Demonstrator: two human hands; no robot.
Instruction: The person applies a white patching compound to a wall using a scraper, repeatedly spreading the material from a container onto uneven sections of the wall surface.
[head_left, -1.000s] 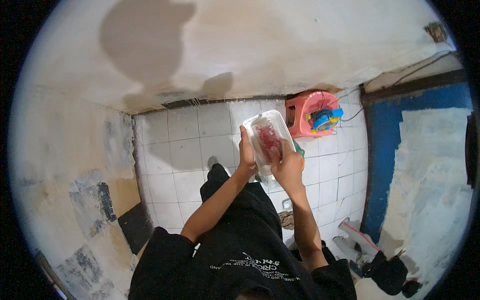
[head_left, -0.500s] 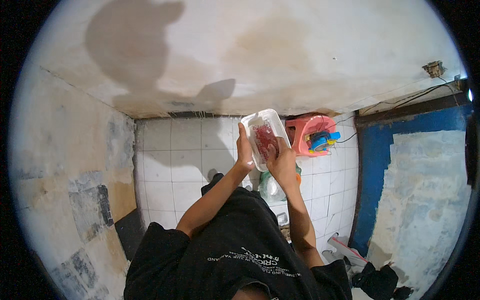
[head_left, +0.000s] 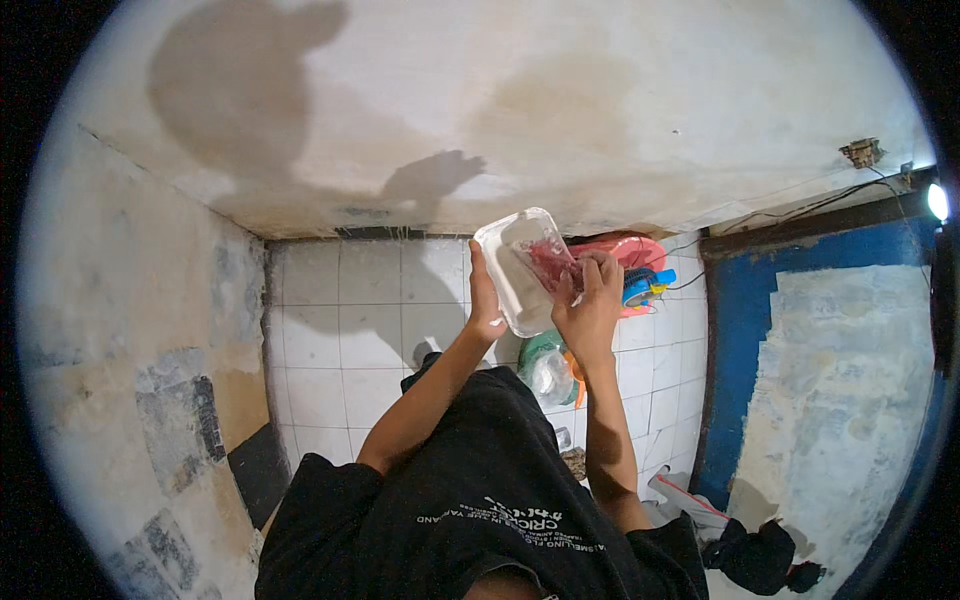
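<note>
A white rectangular tray [head_left: 518,308] with raised sides is tilted in front of me, above the tiled floor. My left hand [head_left: 485,298] grips its left side, fingers along the outer wall. Between the fingers of my right hand [head_left: 590,312] is the near right end of a red, crinkled, see-through packet [head_left: 546,262]. Its other end lies over the tray's upper right part, while the held end reaches the right rim. What is inside the packet I cannot make out. The fingertips of my right hand are partly hidden.
Beyond the tray, a pink plastic stool [head_left: 625,248] stands against the wall with a blue and yellow object [head_left: 640,288] on it. A clear and green plastic bag [head_left: 548,376] and an orange item [head_left: 576,374] lie below. Dark cloth [head_left: 752,558] is at lower right.
My right hand has moved right, pulling the red packet from the tray's middle toward its right rim. More of the white tray bottom shows. My left hand still holds the tray.
</note>
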